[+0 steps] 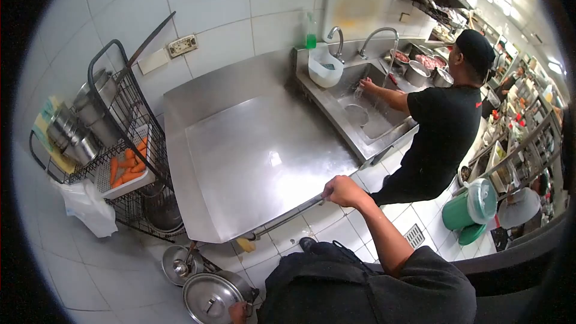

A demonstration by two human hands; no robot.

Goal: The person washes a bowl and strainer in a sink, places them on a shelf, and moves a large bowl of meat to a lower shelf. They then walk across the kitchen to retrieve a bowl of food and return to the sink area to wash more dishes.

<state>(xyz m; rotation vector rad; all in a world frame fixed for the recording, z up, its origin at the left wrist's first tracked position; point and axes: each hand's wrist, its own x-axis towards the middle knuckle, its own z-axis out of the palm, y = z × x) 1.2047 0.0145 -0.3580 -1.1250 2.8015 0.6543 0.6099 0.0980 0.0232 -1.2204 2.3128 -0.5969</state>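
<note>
My right hand is at the front edge of the steel table, near its right corner, with its fingers curled in around something I cannot make out. Low in the view, part of my left hand shows beside a large lidded pot; its fingers are mostly hidden. Left of that pot, a smaller steel pot sits near the table leg.
A wire rack with orange carrots and steel pots stands at the left. At the right, a co-worker has both hands over the sink. Green bins stand on the tiled floor.
</note>
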